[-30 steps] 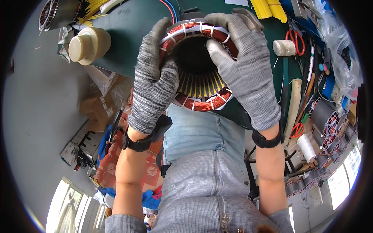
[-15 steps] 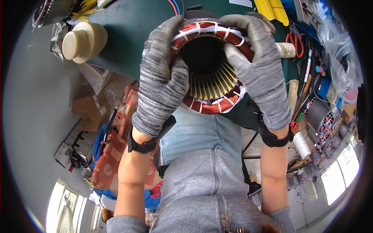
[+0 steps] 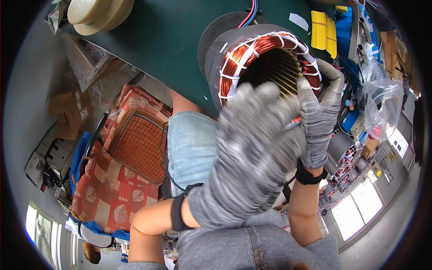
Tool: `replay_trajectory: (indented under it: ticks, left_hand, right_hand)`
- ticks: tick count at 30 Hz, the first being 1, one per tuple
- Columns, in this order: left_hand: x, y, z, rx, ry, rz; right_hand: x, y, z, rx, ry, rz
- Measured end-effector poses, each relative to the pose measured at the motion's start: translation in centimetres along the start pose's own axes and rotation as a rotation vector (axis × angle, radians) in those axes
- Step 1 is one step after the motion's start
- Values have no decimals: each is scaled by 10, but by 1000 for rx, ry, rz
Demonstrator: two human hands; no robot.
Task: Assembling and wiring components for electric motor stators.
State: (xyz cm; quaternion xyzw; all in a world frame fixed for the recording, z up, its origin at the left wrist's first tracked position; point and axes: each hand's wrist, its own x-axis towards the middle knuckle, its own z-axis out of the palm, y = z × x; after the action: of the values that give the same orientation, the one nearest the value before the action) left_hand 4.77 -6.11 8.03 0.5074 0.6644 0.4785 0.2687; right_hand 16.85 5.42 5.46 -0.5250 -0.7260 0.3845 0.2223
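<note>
A motor stator (image 3: 239, 57) sits on the green table, its round bore facing me. White cord laces its red-brown copper windings, and yellow strips line the slots inside. My right hand (image 3: 320, 112), in a grey knit glove, grips the stator's right rim with the thumb at the bore's edge. My left hand (image 3: 256, 148), gloved alike, is across the lower front of the stator. It is smeared by motion, so its fingers and any contact cannot be made out. The lower part of the winding is hidden behind it. Red and blue lead wires (image 3: 250, 12) rise behind the stator.
The green table (image 3: 166, 40) carries a cream stepped round block (image 3: 101, 15) at far left. Yellow strips (image 3: 319, 30) in bundles and a white paper piece (image 3: 299, 21) lie at far right, near clear plastic bags (image 3: 381, 101). A patterned cushioned chair (image 3: 119, 189) stands at left.
My left hand has let go of the stator's left side and swung right across its front. The stator now sits turned and farther right in view; my right hand stays at its right rim.
</note>
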Motion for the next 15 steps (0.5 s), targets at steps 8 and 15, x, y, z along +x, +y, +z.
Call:
replay_trajectory:
  ticks: [8,15]
  left_hand:
    - [-20,3,33,219,-96,-97]
    - [14,25,27,-728,148,-568]
  right_hand:
    - [-1,0,6,48,52,59]
    - [0,-12,6,-60,71,148]
